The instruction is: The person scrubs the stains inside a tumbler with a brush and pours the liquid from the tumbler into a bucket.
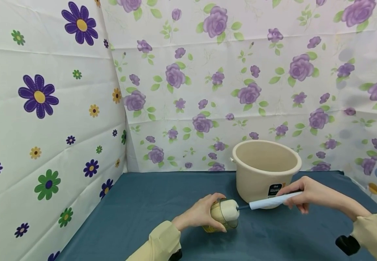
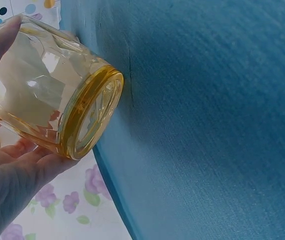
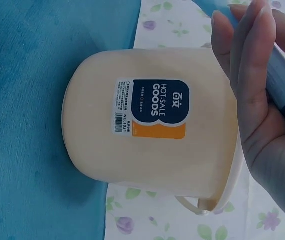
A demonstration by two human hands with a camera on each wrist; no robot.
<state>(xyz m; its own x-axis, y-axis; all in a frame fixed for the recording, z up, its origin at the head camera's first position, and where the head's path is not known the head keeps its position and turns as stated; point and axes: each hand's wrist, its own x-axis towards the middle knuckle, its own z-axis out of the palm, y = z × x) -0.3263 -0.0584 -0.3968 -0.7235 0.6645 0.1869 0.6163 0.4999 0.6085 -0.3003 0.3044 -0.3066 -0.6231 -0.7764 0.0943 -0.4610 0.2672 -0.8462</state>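
My left hand (image 1: 197, 213) grips a clear, amber-tinted glass cup (image 2: 91, 107), thumb on one side and fingers on the other. The cup lies tilted just above the blue cloth, its mouth toward the right. A cream sponge head (image 1: 229, 210) sits partly inside that mouth; through the cup wall its pale shape shows in the left wrist view. From the sponge a dark stem leads to the light blue handle of the cup brush (image 1: 266, 201). My right hand (image 1: 317, 194) pinches this handle near its end, with the thumb and fingers around it.
Behind the brush stands a beige plastic bucket (image 1: 248, 183) with a dark and orange label (image 3: 161, 102). Dark blue cloth (image 1: 149, 199) covers the table. Flower-patterned sheets (image 1: 182, 119) hang along the back and left edges.
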